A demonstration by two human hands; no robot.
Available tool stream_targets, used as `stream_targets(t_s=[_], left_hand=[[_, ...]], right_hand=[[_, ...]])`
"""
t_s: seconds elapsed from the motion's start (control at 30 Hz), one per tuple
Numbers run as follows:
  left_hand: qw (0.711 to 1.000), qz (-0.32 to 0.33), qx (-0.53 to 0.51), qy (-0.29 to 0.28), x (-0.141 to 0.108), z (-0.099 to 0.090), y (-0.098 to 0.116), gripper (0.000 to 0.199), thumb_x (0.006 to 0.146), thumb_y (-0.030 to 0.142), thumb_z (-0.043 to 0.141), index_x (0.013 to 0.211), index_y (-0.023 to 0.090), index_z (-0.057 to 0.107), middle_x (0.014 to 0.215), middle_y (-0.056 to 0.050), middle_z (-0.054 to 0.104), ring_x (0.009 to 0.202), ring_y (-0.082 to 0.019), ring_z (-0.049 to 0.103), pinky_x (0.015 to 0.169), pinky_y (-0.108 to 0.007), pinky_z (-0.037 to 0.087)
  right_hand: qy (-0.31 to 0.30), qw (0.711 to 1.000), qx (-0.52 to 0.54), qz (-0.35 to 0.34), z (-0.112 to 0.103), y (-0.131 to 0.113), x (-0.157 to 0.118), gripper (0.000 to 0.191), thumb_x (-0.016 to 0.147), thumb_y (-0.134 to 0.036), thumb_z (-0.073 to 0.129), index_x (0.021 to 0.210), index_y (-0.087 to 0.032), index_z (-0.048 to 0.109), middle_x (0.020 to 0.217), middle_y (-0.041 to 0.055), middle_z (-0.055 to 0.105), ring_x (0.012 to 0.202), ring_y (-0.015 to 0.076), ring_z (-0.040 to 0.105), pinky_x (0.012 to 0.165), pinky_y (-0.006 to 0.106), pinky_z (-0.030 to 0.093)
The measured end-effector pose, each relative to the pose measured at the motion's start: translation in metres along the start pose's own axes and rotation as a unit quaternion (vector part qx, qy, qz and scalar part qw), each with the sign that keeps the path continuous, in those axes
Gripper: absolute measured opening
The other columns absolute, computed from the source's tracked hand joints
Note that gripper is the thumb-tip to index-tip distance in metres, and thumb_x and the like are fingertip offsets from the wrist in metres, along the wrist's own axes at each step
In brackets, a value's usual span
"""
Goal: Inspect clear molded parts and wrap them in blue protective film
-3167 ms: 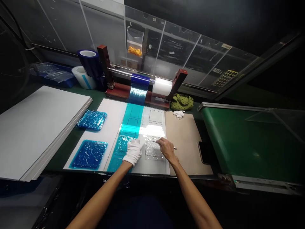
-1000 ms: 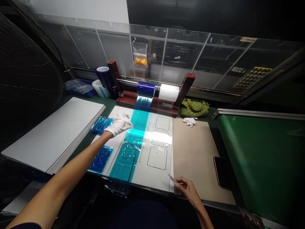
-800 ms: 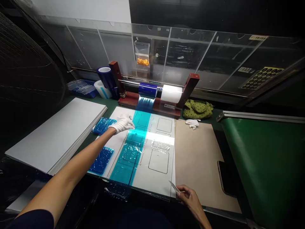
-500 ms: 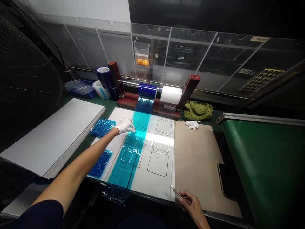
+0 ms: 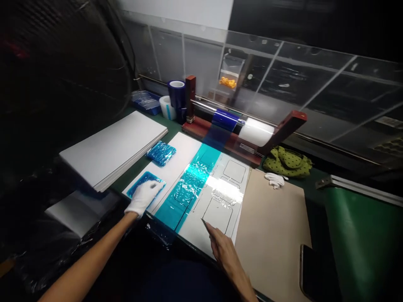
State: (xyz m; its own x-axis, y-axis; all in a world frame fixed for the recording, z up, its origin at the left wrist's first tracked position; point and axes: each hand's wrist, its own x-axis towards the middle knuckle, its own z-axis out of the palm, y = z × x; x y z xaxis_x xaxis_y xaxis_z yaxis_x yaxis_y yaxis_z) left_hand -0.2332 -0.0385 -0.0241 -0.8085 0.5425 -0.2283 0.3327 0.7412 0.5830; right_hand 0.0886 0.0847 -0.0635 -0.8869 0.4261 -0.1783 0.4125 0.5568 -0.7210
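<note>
My left hand (image 5: 143, 197), in a white glove, is over the nearer stack of blue film-covered pieces (image 5: 137, 179). Its fingers are curled together, and whatever is between them cannot be made out. Bare, my right hand (image 5: 222, 247) grips a slim pointed metal tool (image 5: 205, 225), whose exact kind is unclear. The tool's tip is over the lower part of a clear sheet with black outlined rounded squares (image 5: 234, 170). A strip of blue protective film (image 5: 176, 205), wrinkled in its middle, lies across this sheet and runs up to a blue film roll (image 5: 226, 120).
A dark red roller stand (image 5: 289, 123) holds the blue roll and a white roll (image 5: 256, 132). Another blue stack (image 5: 162, 153) lies farther back. White boards (image 5: 116, 147) are piled left. Brown board (image 5: 273, 226), a phone (image 5: 315, 272) and a green conveyor belt (image 5: 362, 235) are right.
My left hand has moved off the blue strip, back toward me onto the nearer blue stack. My right hand has brought the tool inward over the sheet. The camera view has turned left.
</note>
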Motion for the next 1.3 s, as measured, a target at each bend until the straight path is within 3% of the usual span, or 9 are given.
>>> stream_targets(t_s=[0.1, 0.23, 0.3, 0.37, 0.57, 0.73, 0.93, 1.17, 1.3], left_hand=[[0.99, -0.125, -0.068, 0.004, -0.062, 0.011, -0.047, 0.045, 0.072, 0.064, 0.053, 0.068, 0.02, 0.063, 0.061, 0.0, 0.058, 0.059, -0.017, 0.051, 0.058, -0.027, 0.036], [0.955, -0.22, -0.198, -0.009, -0.101, 0.031, -0.079, 0.055, 0.067, 0.065, 0.059, 0.096, 0.018, 0.065, 0.089, -0.007, 0.067, 0.08, -0.023, 0.061, 0.069, -0.03, 0.044], [0.933, -0.226, -0.277, -0.042, -0.105, 0.04, -0.086, 0.06, 0.068, 0.064, 0.06, 0.106, 0.017, 0.064, 0.103, -0.01, 0.067, 0.094, -0.023, 0.061, 0.079, -0.031, 0.045], [0.91, -0.221, -0.342, -0.076, -0.103, 0.048, -0.092, 0.059, 0.067, 0.063, 0.062, 0.104, 0.017, 0.066, 0.106, -0.009, 0.067, 0.099, -0.023, 0.06, 0.084, -0.03, 0.045], [0.87, -0.231, -0.423, -0.105, -0.095, 0.063, -0.107, 0.049, 0.062, 0.059, 0.069, 0.082, 0.015, 0.072, 0.082, -0.007, 0.069, 0.083, -0.021, 0.06, 0.078, -0.03, 0.044], [0.857, -0.234, -0.446, -0.11, -0.093, 0.062, -0.113, 0.048, 0.059, 0.058, 0.072, 0.08, 0.015, 0.073, 0.081, -0.007, 0.068, 0.081, -0.021, 0.06, 0.077, -0.03, 0.043], [0.848, -0.235, -0.461, -0.112, -0.092, 0.067, -0.118, 0.046, 0.059, 0.055, 0.073, 0.082, 0.015, 0.073, 0.083, -0.007, 0.07, 0.081, -0.021, 0.061, 0.078, -0.03, 0.044], [0.843, -0.237, -0.471, -0.109, -0.094, 0.072, -0.123, 0.049, 0.06, 0.053, 0.074, 0.091, 0.015, 0.073, 0.098, -0.01, 0.07, 0.094, -0.023, 0.061, 0.087, -0.032, 0.044], [0.852, -0.222, -0.465, -0.095, -0.102, 0.064, -0.113, 0.044, 0.063, 0.052, 0.073, 0.089, 0.016, 0.073, 0.093, -0.008, 0.071, 0.091, -0.023, 0.062, 0.086, -0.032, 0.044]], right_hand=[[-0.08, 0.982, -0.158, -0.059, 0.01, -0.026, 0.047, 0.057, 0.088, -0.008, 0.025, 0.141, -0.024, 0.034, 0.093, 0.007, 0.062, 0.066, 0.0152, 0.057, 0.06, 0.024, 0.043], [-0.145, 0.949, -0.258, -0.105, 0.032, -0.051, 0.099, 0.055, 0.09, -0.01, 0.027, 0.141, -0.027, 0.033, 0.098, 0.0058, 0.06, 0.062, 0.014, 0.055, 0.055, 0.024, 0.036], [-0.159, 0.94, -0.281, -0.11, 0.04, -0.059, 0.117, 0.053, 0.091, -0.011, 0.027, 0.141, -0.028, 0.033, 0.098, 0.0058, 0.06, 0.064, 0.0142, 0.055, 0.055, 0.024, 0.035], [-0.17, 0.933, -0.299, -0.106, 0.045, -0.065, 0.131, 0.053, 0.091, -0.011, 0.027, 0.141, -0.028, 0.033, 0.099, 0.0061, 0.06, 0.064, 0.014, 0.055, 0.054, 0.024, 0.033], [-0.196, 0.92, -0.324, -0.102, 0.056, -0.074, 0.153, 0.051, 0.094, -0.012, 0.023, 0.142, -0.029, 0.032, 0.097, 0.0056, 0.06, 0.061, 0.0136, 0.054, 0.053, 0.025, 0.032], [-0.21, 0.915, -0.331, -0.091, 0.065, -0.08, 0.163, 0.049, 0.096, -0.015, 0.022, 0.141, -0.03, 0.032, 0.099, 0.0062, 0.059, 0.064, 0.0141, 0.056, 0.056, 0.025, 0.034], [-0.212, 0.91, -0.344, -0.09, 0.054, -0.073, 0.148, 0.051, 0.094, -0.013, 0.025, 0.142, -0.03, 0.032, 0.097, 0.0052, 0.06, 0.064, 0.0144, 0.056, 0.054, 0.025, 0.033], [-0.212, 0.906, -0.364, -0.039, 0.016, -0.031, 0.08, 0.058, 0.087, -0.005, 0.027, 0.14, -0.029, 0.037, 0.096, 0.0056, 0.062, 0.06, 0.012, 0.057, 0.053, 0.024, 0.031], [-0.179, 0.927, -0.331, -0.006, 0.0, -0.017, 0.046, 0.059, 0.086, -0.005, 0.027, 0.138, -0.028, 0.04, 0.089, 0.0048, 0.061, 0.057, 0.0117, 0.055, 0.052, 0.022, 0.033]])
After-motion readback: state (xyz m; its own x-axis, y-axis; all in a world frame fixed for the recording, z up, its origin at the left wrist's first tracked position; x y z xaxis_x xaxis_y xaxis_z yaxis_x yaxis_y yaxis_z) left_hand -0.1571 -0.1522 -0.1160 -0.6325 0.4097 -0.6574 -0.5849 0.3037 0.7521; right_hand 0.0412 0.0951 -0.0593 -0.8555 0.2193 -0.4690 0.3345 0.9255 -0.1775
